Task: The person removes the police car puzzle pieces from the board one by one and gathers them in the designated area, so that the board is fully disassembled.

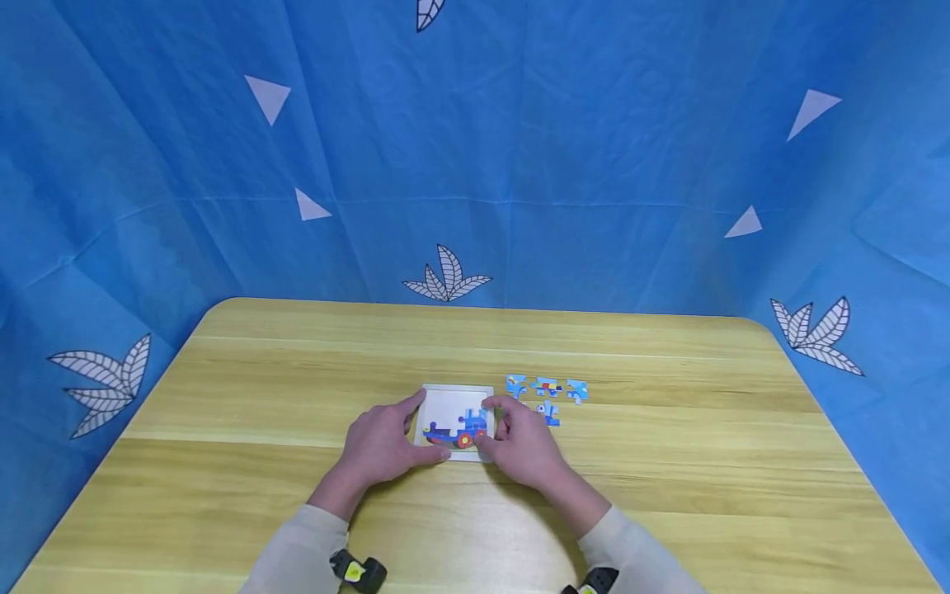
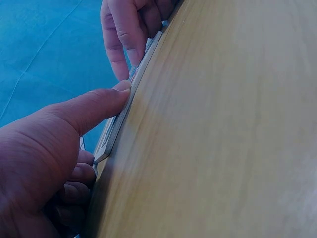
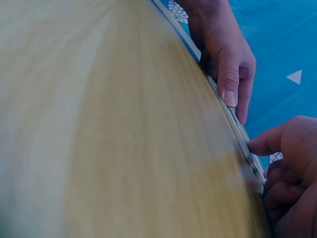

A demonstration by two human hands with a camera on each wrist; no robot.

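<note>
A white puzzle tray point(image 1: 454, 388) lies on the table, with joined jigsaw pieces point(image 1: 444, 437) along its lower part and right side; they show a blue vehicle with red and yellow wheels. My left hand point(image 1: 382, 441) grips the tray's left side, index finger at the upper left corner and thumb on the front rim. Across from it, my right hand point(image 1: 527, 445) reaches over the right rim. Its thumb and index fingertips sit on the right side of the tray and hide part of the pieces there. Both wrist views show the tray edge-on between the two hands.
Beyond the right hand lie several loose pieces: a blue corner piece point(image 1: 515, 384), a piece with red and yellow point(image 1: 547, 386), another blue piece point(image 1: 577, 390) and a nearer one point(image 1: 549, 413). The wooden table point(image 1: 668, 462) ends at a blue patterned curtain point(image 1: 594, 165).
</note>
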